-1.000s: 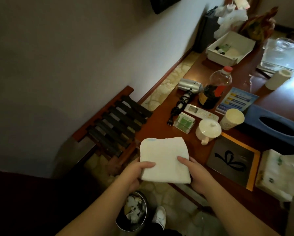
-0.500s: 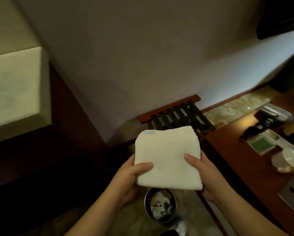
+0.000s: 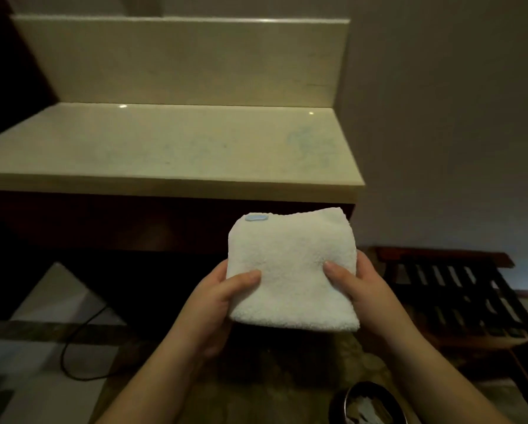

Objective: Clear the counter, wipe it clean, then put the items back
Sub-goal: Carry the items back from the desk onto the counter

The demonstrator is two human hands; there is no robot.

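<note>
**Cloth Folded and Ready Over a Bare Stone Top**

While both hands held it just short of the front edge, the folded white towel hung in the air below and in front of the pale tabletop, not touching it. The left hand gripped the towel's left side, thumb pressed across the upper face and fingers hidden beneath; the right hand gripped the right side in the same way. A small blue tag sat at the far left corner of the pad.

Nothing stood on the visible part of the tabletop, so the wiping step looked due. Faint bluish smears showed toward its right end and more weakly across the middle. To do it well, the pad would best go down flat, with one palm spread over it, and be drawn in overlapping passes from the back wall toward the front lip, with extra pressure over the smears. Keeping the fold intact would leave a fresh face for a second pass.

Nearby, a slatted wooden rack stood at the right, and a waste bin sat on the floor.
</note>
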